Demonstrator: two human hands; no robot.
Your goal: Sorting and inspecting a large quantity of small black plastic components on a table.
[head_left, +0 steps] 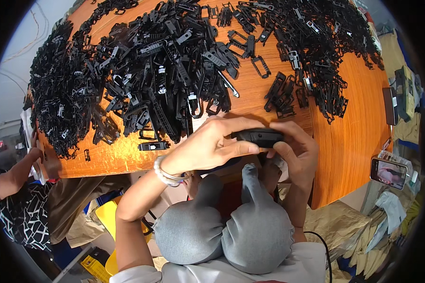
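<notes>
Both hands meet over the near edge of an orange wooden table. My left hand and my right hand together grip one small black plastic part, fingers pinched on its two ends. A beaded bracelet sits on my left wrist. A huge heap of black plastic clips covers the table just beyond my hands. One loose clip lies near my left hand.
A grey stuffed toy rests on my lap below my hands. Another person's arm reaches the table's left edge. A phone lies at the right, near bags and cloth. A yellow crate stands below.
</notes>
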